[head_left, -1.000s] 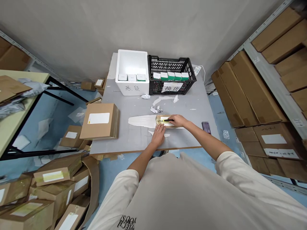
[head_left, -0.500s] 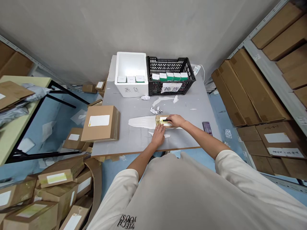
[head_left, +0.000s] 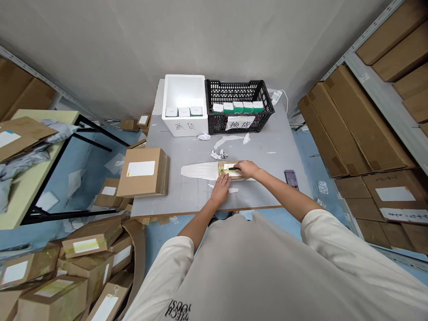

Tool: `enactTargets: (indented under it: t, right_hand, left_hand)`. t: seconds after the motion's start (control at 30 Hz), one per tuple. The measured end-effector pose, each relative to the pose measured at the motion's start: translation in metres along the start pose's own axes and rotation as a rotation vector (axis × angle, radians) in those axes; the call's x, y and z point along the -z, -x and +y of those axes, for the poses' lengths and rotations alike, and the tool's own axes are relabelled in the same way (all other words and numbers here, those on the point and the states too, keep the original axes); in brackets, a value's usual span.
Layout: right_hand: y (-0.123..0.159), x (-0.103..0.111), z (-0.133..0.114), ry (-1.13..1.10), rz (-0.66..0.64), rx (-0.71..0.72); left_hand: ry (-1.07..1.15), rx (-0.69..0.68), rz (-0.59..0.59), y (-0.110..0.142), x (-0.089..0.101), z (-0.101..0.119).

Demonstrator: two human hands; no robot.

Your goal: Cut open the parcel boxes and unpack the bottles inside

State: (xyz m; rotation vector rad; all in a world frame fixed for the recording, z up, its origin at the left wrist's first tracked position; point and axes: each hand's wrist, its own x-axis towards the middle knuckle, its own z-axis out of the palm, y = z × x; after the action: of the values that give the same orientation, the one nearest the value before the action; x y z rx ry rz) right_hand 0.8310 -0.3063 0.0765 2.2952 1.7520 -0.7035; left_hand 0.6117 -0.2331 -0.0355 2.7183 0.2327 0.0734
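Right hand [head_left: 248, 169]: clenched on a black marker [head_left: 233, 168], tip on the yellow label [head_left: 226, 167].
Left hand [head_left: 220, 189]: open, fingertips on the taped cardboard box [head_left: 220, 168].
Box: on the table [head_left: 267, 191].
Marking: any writing is hidden; how much remains, cannot tell.

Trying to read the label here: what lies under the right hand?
A taped cardboard box. Its pale label shows only in part; the right hand and black marker cover the rest.

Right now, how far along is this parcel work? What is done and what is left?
Done: one closed, labelled carton stands nearby. In hand: the right hand holds a black marker on the label of a taped parcel; the left hand rests at its near edge. Left: small boxes stand in the black crate.
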Motion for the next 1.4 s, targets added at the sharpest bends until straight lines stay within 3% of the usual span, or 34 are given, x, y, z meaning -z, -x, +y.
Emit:
enactTargets:
  t: [0.23, 0.63, 1.17, 1.4]
  right_hand:
    - [0.002, 0.001, 0.001, 0.026, -0.006, -0.020]
    - [0.014, -0.003, 0.033, 0.051, -0.057, -0.114]
    - [0.062, -0.011, 0.091, 0.025, -0.086, -0.227]
    - [0.079, -0.012, 0.105, -0.015, -0.055, -0.198]
  left_hand:
    - [-0.009, 0.022, -0.020, -0.002, 0.003, 0.002]
    - [-0.065, 0.027, -0.045, -0.001, 0.004, 0.007]
    - [-0.075, 0.051, -0.057, -0.006, 0.005, 0.015]
    - [-0.099, 0.055, -0.072, -0.004, 0.006, 0.018]
